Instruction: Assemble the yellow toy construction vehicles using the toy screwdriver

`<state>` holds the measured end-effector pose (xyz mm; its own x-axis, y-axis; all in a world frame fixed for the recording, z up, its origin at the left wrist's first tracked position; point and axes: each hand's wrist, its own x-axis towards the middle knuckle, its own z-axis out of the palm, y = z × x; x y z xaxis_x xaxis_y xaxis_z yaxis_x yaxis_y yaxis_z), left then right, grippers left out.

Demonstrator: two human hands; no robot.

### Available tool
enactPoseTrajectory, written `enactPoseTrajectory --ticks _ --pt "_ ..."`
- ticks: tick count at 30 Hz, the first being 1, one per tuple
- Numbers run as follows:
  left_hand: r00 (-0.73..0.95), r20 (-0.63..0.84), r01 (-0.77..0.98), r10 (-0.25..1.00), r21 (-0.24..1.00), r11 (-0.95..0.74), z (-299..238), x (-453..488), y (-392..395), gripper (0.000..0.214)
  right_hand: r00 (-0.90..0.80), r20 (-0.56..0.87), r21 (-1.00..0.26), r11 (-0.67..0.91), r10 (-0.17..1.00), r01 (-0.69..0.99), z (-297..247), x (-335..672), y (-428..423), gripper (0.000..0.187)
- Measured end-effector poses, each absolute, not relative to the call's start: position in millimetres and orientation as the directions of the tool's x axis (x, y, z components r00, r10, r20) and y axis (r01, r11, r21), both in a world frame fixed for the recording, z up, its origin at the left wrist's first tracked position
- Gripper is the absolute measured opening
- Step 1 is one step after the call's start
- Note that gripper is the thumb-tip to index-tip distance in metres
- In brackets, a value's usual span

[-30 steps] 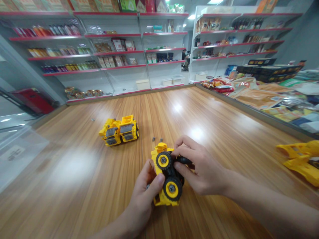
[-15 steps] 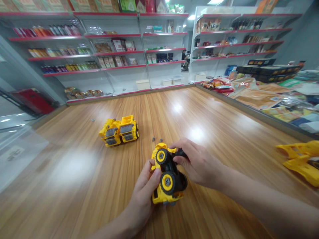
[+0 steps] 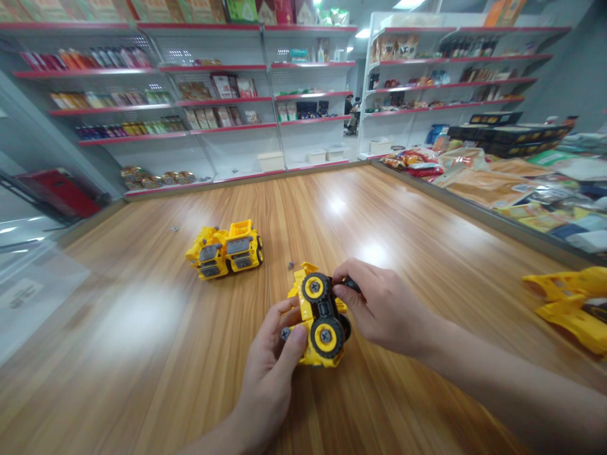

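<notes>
A yellow toy truck (image 3: 318,316) with black wheels lies on its side over the wooden table (image 3: 142,316), held between both hands. My left hand (image 3: 272,366) grips its lower left end, thumb pressed near a wheel. My right hand (image 3: 386,309) is closed on a black wheel on the truck's far right side; that wheel is mostly hidden by my fingers. Two of the truck's wheels face me, with grey screws in their yellow hubs.
Two more yellow toy trucks (image 3: 225,248) stand side by side farther back on the left. Small grey screws (image 3: 290,265) lie just behind the held truck. Yellow toy parts (image 3: 569,303) sit at the right edge. Store shelves (image 3: 190,101) and packaged goods (image 3: 497,183) surround the table.
The held truck has been turned and shifted a little away from me and up. My right hand stays on the far wheel while my left hand regrips the lower end.
</notes>
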<state>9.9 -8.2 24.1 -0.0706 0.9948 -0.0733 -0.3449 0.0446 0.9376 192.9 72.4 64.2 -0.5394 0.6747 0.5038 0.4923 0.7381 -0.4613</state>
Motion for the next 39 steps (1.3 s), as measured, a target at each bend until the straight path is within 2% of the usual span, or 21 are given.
enactPoseTrajectory --ticks 8,30,39 --pt "-0.011 0.044 -0.261 0.999 0.964 -0.045 9.0 6.3 -6.4 0.034 -0.510 0.443 -0.545 0.673 0.737 0.500 66.9 192.4 71.2 0.008" --pt "0.001 0.072 -0.168 0.997 0.983 -0.071 9.2 4.6 -8.2 0.032 -0.509 0.418 -0.569 0.654 0.753 0.499 70.5 192.0 69.5 0.007" --pt "-0.068 0.111 -0.193 0.991 0.973 -0.122 11.9 5.3 -10.6 0.047 -0.460 0.513 -0.543 0.689 0.725 0.480 62.8 192.4 69.7 0.007"
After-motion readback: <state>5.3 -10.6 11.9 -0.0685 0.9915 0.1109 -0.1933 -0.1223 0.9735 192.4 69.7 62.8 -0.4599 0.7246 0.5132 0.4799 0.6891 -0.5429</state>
